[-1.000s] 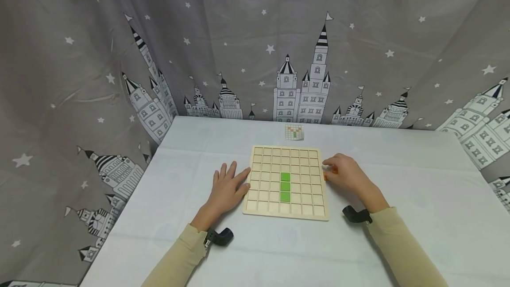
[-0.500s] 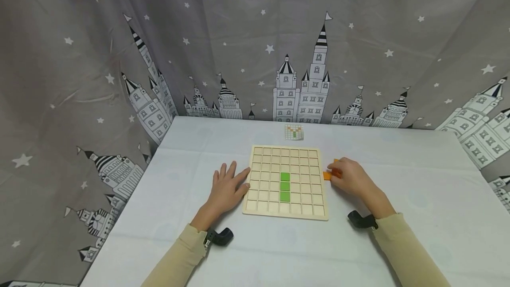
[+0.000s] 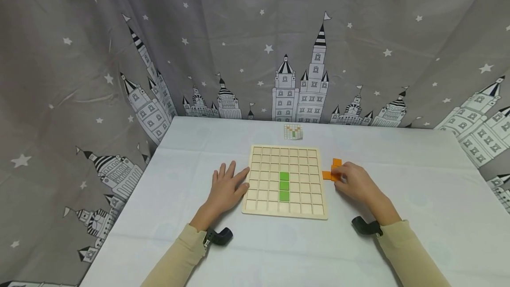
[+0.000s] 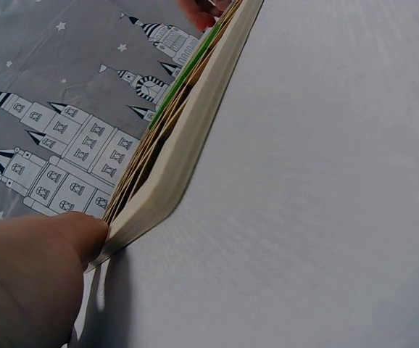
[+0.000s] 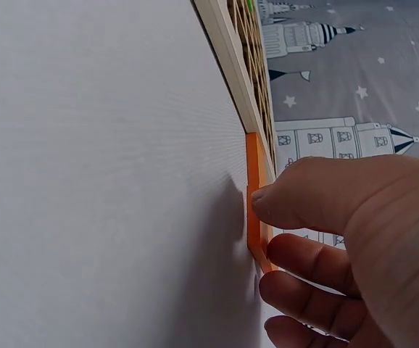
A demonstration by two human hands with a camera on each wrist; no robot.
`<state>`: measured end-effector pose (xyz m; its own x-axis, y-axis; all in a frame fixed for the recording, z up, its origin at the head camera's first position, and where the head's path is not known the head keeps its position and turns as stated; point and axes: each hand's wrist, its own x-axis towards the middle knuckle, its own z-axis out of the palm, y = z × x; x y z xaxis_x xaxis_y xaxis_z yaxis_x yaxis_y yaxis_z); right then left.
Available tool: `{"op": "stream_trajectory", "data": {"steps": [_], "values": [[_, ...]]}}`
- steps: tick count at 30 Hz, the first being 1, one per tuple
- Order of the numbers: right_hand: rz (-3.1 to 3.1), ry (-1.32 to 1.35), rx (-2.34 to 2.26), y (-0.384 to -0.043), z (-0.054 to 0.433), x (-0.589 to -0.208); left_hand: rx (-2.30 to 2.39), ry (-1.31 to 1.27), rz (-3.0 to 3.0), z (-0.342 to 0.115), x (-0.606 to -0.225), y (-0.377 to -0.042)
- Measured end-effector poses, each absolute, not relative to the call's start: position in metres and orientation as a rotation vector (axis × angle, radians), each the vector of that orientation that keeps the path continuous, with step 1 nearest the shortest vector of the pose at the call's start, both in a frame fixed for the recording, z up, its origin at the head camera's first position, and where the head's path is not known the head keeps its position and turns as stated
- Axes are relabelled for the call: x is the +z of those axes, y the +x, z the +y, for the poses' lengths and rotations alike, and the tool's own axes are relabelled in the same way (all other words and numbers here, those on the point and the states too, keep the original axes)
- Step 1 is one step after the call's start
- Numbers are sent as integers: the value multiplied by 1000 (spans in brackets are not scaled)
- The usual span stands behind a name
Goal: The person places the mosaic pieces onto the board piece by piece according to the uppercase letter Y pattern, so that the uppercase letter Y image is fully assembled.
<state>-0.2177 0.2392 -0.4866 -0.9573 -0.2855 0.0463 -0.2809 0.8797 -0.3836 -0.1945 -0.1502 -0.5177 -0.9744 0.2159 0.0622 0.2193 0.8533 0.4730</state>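
Observation:
A light wooden grid board (image 3: 255,211) lies flat on the table, with three green square tiles (image 3: 284,185) in one column of its cells. My left hand (image 3: 227,189) rests beside it with spread fingers, its thumb and index finger touching the left edge. In the left wrist view the thumb (image 4: 86,235) meets the board's corner. Off the right edge lie several orange square tiles (image 3: 337,162), close together. My right hand (image 3: 356,183) pinches one of these orange tiles (image 5: 253,221) between thumb and fingers, low at the table; its fingertips partly hide the tiles.
Behind the board lies a small card (image 3: 293,132) printed with a grid and a coloured pattern. A white cloth covers the table (image 3: 279,251). A grey curtain (image 3: 239,34) with castles and stars hangs along the back and left.
My right hand has moved rightward and slightly nearer, away from the board's edge, and more of the orange tiles shows. The left hand, board and green tiles stay put.

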Motion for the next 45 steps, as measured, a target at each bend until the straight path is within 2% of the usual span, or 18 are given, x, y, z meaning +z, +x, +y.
{"op": "stream_trajectory", "data": {"steps": [17,45], "values": [[3078,-473,-625,-201,241,-488,-769,-352,-3016,-151,-519,-195],[3090,-546,-682,-207,234,-488,-789,-344,-3015,-150,-520,-194]]}}
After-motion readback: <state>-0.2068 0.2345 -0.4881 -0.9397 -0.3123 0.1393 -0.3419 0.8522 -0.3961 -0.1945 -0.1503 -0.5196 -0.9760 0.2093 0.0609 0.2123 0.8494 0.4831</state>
